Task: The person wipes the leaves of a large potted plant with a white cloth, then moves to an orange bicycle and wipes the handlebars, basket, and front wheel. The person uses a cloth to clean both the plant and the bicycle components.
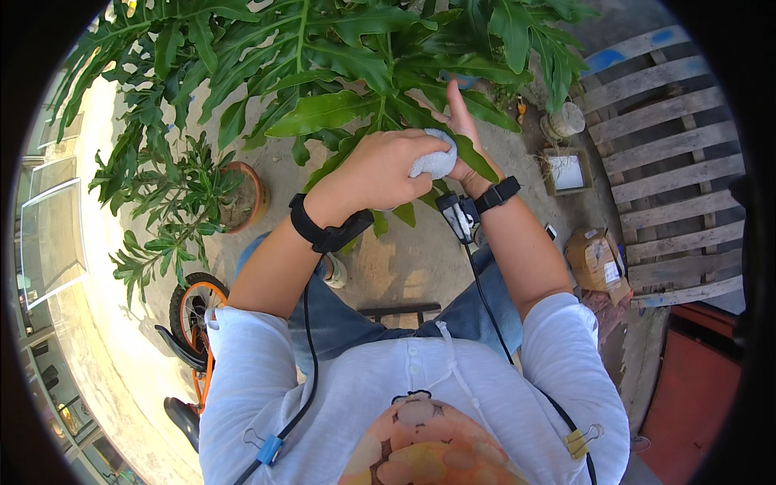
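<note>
A crumpled light grey-white cloth (pixel 435 156) is bunched in my left hand (pixel 391 167), its fingers curled around it against a green lobed leaf (pixel 476 159). My right hand (pixel 464 124) is behind that leaf, palm towards the cloth, with the thumb raised and apart; its other fingers are partly hidden by foliage. The leaf belongs to a large plant with deeply cut, glossy leaves (pixel 330 115) that spreads over the far side of the view. Both wrists wear black straps with small devices and cables.
A potted shrub in a terracotta pot (pixel 257 200) and an orange-rimmed bicycle wheel (pixel 197 312) are at left. At right are a wooden pallet (pixel 673 163), a square planter (pixel 567 171), a cylindrical block (pixel 567 121) and a brown paper package (pixel 591 257). Cables run along both arms.
</note>
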Tool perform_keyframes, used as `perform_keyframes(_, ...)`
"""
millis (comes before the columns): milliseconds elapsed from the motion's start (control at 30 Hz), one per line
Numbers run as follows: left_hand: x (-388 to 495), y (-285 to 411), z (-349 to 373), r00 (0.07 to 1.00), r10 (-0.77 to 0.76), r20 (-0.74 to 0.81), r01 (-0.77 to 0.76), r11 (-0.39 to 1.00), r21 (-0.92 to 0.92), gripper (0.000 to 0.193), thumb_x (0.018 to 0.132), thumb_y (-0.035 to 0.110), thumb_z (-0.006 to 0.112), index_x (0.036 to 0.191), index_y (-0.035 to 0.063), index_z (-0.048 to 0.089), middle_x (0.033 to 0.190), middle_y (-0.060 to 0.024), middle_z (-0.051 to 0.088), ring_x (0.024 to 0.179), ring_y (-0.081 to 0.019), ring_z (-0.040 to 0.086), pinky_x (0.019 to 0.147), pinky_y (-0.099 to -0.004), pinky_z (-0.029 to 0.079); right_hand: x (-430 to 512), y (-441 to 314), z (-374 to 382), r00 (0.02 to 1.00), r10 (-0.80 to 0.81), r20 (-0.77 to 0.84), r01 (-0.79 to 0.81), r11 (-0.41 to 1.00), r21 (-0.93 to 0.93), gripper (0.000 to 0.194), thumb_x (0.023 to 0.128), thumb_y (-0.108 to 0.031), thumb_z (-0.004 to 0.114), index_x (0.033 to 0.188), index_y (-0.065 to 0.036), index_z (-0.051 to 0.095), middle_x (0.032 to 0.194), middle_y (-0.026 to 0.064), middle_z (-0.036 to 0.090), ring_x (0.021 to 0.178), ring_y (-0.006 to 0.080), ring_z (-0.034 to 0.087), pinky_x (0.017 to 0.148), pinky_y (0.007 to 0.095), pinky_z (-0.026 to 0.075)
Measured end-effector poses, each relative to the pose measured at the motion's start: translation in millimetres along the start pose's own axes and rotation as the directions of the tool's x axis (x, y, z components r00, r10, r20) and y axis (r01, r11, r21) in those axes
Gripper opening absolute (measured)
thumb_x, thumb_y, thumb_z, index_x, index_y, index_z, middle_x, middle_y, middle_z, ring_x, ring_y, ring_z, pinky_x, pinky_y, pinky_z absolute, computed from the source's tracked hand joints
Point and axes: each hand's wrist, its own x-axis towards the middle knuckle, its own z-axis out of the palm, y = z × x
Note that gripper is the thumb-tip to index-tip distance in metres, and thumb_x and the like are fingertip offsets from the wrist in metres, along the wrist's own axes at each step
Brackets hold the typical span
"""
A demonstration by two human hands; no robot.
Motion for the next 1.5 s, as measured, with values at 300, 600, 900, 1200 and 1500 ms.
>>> perform_keyframes(300, 20.6, 3.3, -23.9, 0.93, -0.213, -0.299, -0.012, 0.797, -0.604, 0.052, 0.085, 0.011, 0.07, 0.134, 0.0035, 0.055, 0.117, -0.0074, 0.065, 0.1, -0.0132, 0.062, 0.087, -0.0299, 0.05, 19.7, -7.3, -13.5, 0.982, -0.181, -0.058, 0.187, 0.975, 0.118, 0.05, 0.098, -0.044, 0.053, 0.134, -0.01, 0.051, 0.139, 0.0106, 0.052, 0.129, 0.0271, 0.048, 0.11, 0.0467, 0.034)
perform_keyframes(600, 55.9, -18.1, -11.5, 0.843, -0.391, -0.37, 0.531, 0.718, 0.451, 0.044, 0.081, 0.016, 0.064, 0.122, 0.0019, 0.059, 0.119, -0.0203, 0.062, 0.1, -0.04, 0.064, 0.085, -0.0479, 0.053, 17.5, 0.8, 1.2, 0.949, -0.314, -0.008, 0.314, 0.946, 0.08, 0.049, 0.101, -0.043, 0.048, 0.138, -0.01, 0.048, 0.14, 0.0072, 0.052, 0.128, 0.0246, 0.045, 0.111, 0.0407, 0.034)
perform_keyframes(900, 53.1, -21.3, -1.4, 0.961, -0.14, -0.24, 0.179, 0.973, 0.146, 0.049, 0.078, 0.019, 0.063, 0.125, 0.004, 0.061, 0.123, -0.0197, 0.062, 0.107, -0.0403, 0.061, 0.093, -0.0442, 0.05, 22.4, -2.2, -14.2, 0.979, -0.203, -0.013, 0.203, 0.979, 0.002, 0.065, 0.099, -0.056, 0.044, 0.137, -0.003, 0.046, 0.133, 0.0097, 0.055, 0.125, 0.0221, 0.05, 0.107, 0.0395, 0.038)
perform_keyframes(1200, 25.5, 6.1, -51.6, 0.961, -0.155, -0.229, -0.016, 0.795, -0.606, 0.05, 0.085, 0.008, 0.07, 0.133, 0.0029, 0.058, 0.113, -0.0051, 0.065, 0.099, -0.0095, 0.059, 0.087, -0.027, 0.049, 9.6, -4.4, -0.1, 0.979, -0.198, -0.047, 0.193, 0.978, -0.082, 0.071, 0.098, -0.061, 0.04, 0.15, -0.012, 0.033, 0.15, 0.0099, 0.039, 0.137, 0.0295, 0.035, 0.113, 0.0451, 0.03)
perform_keyframes(1500, -4.1, 10.9, -77.8, 0.817, -0.201, -0.54, -0.306, 0.642, -0.703, 0.049, 0.086, 0.004, 0.067, 0.132, -0.0039, 0.055, 0.116, -0.0146, 0.067, 0.103, -0.0197, 0.066, 0.091, -0.0313, 0.052, -5.6, -0.1, -7.9, 0.982, 0.125, 0.14, -0.103, 0.982, -0.16, 0.083, 0.093, -0.068, 0.046, 0.153, -0.015, 0.027, 0.15, 0.0105, 0.038, 0.134, 0.0265, 0.043, 0.105, 0.0496, 0.043)
